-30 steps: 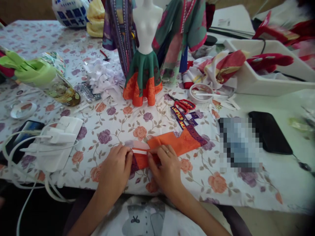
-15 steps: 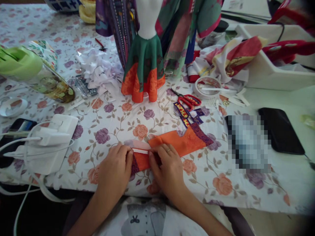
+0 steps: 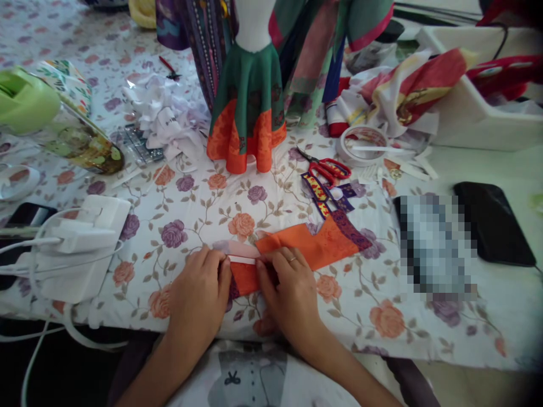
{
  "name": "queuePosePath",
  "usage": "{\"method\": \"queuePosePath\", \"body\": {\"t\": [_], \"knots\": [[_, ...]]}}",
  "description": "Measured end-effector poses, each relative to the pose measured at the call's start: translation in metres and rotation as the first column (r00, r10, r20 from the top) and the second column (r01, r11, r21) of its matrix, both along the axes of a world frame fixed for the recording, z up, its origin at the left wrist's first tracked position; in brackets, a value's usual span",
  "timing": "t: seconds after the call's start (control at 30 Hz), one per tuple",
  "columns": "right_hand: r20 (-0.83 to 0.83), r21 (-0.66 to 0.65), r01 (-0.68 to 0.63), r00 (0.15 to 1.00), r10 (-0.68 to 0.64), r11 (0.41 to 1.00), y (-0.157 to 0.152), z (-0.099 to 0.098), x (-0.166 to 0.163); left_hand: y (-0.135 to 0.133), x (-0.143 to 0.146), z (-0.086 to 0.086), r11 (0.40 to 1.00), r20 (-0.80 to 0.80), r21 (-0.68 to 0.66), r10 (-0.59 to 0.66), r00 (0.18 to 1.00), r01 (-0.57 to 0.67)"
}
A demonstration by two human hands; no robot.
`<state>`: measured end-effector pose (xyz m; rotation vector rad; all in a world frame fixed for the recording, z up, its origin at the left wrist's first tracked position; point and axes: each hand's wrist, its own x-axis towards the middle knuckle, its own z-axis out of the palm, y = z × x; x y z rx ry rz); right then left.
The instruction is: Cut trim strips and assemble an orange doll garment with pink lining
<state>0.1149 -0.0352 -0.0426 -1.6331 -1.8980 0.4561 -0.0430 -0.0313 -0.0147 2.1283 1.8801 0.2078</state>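
Observation:
A piece of orange fabric with a purple patterned border lies near the front edge of the floral tablecloth. My left hand rests curled on its left end, fingertips pinched on a thin white strip along the fabric's edge. My right hand, with a ring on one finger, presses the fabric just right of that strip, fingers bent down onto it. The two hands sit close together, almost touching.
A small mannequin in a green and orange skirt stands at the back centre. Red scissors, trim scraps and a tape roll lie right of it. White chargers with cables sit left; a black phone sits right.
My hands have stayed on the orange fabric and the strip. The view has tilted down slightly, so the table's things sit a little higher in the picture.

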Motion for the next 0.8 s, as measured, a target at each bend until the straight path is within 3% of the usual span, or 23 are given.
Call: {"method": "queuePosePath", "body": {"t": [0.8], "knots": [[0.066,0.014,-0.002,0.998,0.001,1.0,0.0004,-0.0005,-0.0008,-0.0001,0.004,0.0006,0.999,-0.058,0.02,0.036,0.998,-0.035]]}}
